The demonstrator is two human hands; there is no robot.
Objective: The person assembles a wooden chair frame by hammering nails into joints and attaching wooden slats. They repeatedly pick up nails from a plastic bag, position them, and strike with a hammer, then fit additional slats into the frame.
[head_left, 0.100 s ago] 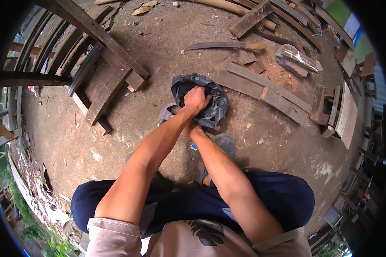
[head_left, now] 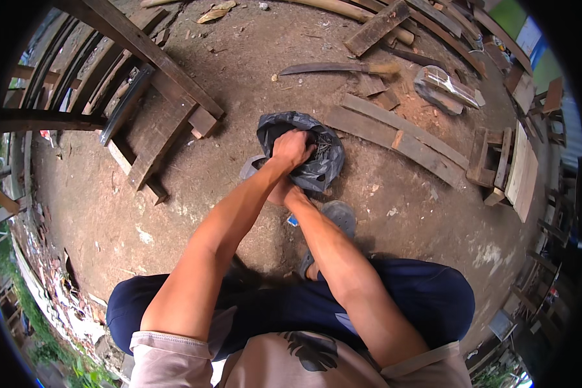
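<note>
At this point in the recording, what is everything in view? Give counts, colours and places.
plastic bag: one, black, on the ground at centre
thin pieces: several, greyish, inside the bag
grey item: one, kind unclear, left of the bag
long blade: one, dark, pale handle, beyond the bag
planks: two, grey-brown, right of the bag
oval object: one, greyish, upper right, kind unclear
wooden frame: one, brown, upper left
small item: one, blue and white, below the bag
shoe: at least one, grey, below the bag
trousers: one pair, dark blue, lower edge
left hand: one, bare, at the bag's mouth
right hand: one, bare, bag's near side, partly hidden
</note>
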